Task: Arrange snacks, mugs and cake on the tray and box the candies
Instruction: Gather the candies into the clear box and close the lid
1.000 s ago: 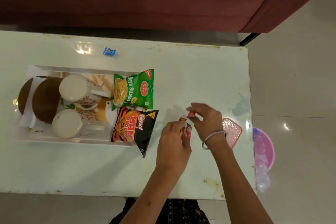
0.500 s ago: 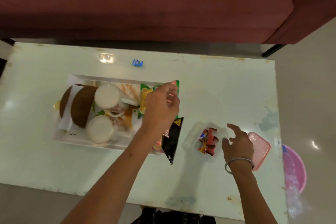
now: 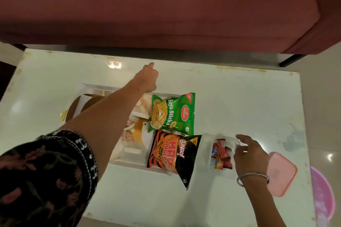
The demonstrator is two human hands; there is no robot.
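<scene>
My left hand (image 3: pixel 147 77) reaches over the white tray (image 3: pixel 129 161) to the table's far side, fingers curled down where a blue candy lay; the candy is hidden. My arm covers most of the brown cake (image 3: pixel 73 108) and the mugs (image 3: pixel 129 138). The green Soya Sticks packet (image 3: pixel 173 114) and the black Bingo packet (image 3: pixel 173 155) lie on the tray's right end. Just right of them, a clear box (image 3: pixel 205 151) holds several red candies (image 3: pixel 221 153). My right hand (image 3: pixel 249 155) rests with spread fingers against the box's right rim.
A pink lid (image 3: pixel 280 173) lies on the white table (image 3: pixel 239 101) right of my right hand. A pink basin (image 3: pixel 323 195) sits on the floor past the table's right edge. A maroon sofa (image 3: pixel 166 5) runs along the far side.
My left hand left the candy box, passed over the snack packets and stretched to the far side where the blue candy was. My right hand let go of a candy and settled by the box.
</scene>
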